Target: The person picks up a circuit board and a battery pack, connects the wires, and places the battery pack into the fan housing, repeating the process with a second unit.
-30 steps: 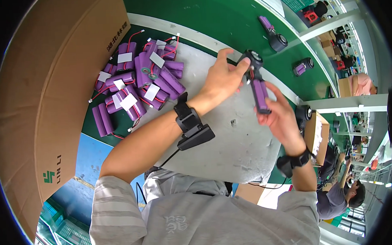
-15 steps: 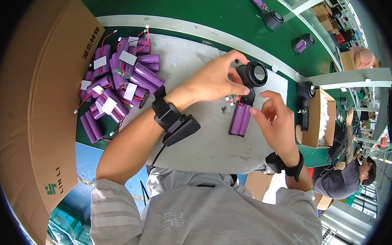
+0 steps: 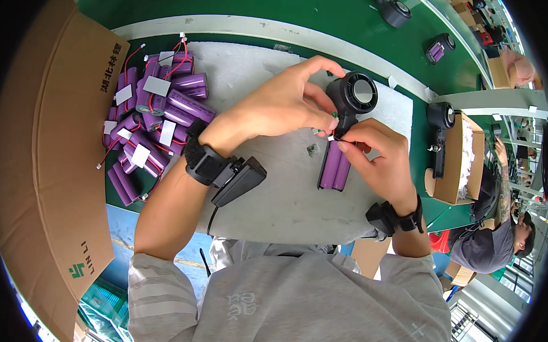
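A black handheld fan (image 3: 350,96) lies on the pale work mat, its round head away from me and its opened handle toward me. Two purple battery cells (image 3: 333,166) sit side by side in the handle. My left hand (image 3: 284,107) is beside the fan's neck, its thumb and fingers pinched on a small green circuit board (image 3: 335,116); its index finger reaches toward the fan head. On the other side of the handle, my right hand (image 3: 379,152) pinches at the upper end of the cells, near a small white plug (image 3: 331,137). What its fingertips hold is hidden.
Purple battery packs (image 3: 187,104) with red wires are heaped left, beside a tall cardboard box (image 3: 50,167). At right, another fan (image 3: 439,120) leans by an open carton (image 3: 458,164). More fans (image 3: 395,13) lie on the green bench beyond the pale rail. A co-worker (image 3: 488,245) is at far right.
My right hand has moved left and closed at the top of the cells. My left hand's fingers have come together on the circuit board. The whole view has shifted slightly.
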Demonstrator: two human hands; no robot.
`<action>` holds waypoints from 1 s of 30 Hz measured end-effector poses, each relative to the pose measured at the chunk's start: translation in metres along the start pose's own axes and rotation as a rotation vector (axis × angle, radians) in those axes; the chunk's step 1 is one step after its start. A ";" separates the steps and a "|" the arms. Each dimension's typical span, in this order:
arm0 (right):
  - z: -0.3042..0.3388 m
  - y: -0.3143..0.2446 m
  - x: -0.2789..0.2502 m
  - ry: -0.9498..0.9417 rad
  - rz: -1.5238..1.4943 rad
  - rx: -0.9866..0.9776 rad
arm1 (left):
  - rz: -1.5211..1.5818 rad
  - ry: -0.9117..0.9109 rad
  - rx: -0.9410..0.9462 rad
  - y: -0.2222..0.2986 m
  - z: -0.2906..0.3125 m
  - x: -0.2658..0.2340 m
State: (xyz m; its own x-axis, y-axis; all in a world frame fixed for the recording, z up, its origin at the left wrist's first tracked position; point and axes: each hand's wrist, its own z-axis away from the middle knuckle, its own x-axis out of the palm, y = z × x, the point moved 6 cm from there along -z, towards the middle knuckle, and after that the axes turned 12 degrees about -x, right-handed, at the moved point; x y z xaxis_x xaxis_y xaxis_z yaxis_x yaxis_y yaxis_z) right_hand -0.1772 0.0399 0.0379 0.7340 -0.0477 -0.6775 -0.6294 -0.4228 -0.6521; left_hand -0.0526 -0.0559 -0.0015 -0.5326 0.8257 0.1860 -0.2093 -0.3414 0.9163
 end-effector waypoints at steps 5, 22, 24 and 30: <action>0.010 0.012 -0.005 -0.012 -0.066 0.139 | 0.037 -0.039 -0.033 -0.003 0.000 0.001; 0.018 0.010 0.004 0.120 -0.148 0.106 | -0.117 -0.071 -0.108 -0.002 0.001 0.009; 0.017 0.009 0.006 0.124 -0.149 0.111 | -0.107 -0.067 -0.107 -0.003 0.000 0.008; 0.015 0.003 0.008 0.205 -0.089 0.061 | -0.109 -0.094 -0.083 -0.005 0.000 0.008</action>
State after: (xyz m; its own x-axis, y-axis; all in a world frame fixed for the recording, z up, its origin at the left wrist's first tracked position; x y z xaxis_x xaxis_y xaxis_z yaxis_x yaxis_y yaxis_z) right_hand -0.1771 0.0512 0.0251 0.8202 -0.1981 -0.5367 -0.5691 -0.3785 -0.7300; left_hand -0.0559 -0.0480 -0.0046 -0.4250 0.8968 0.1228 -0.3311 -0.2802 0.9010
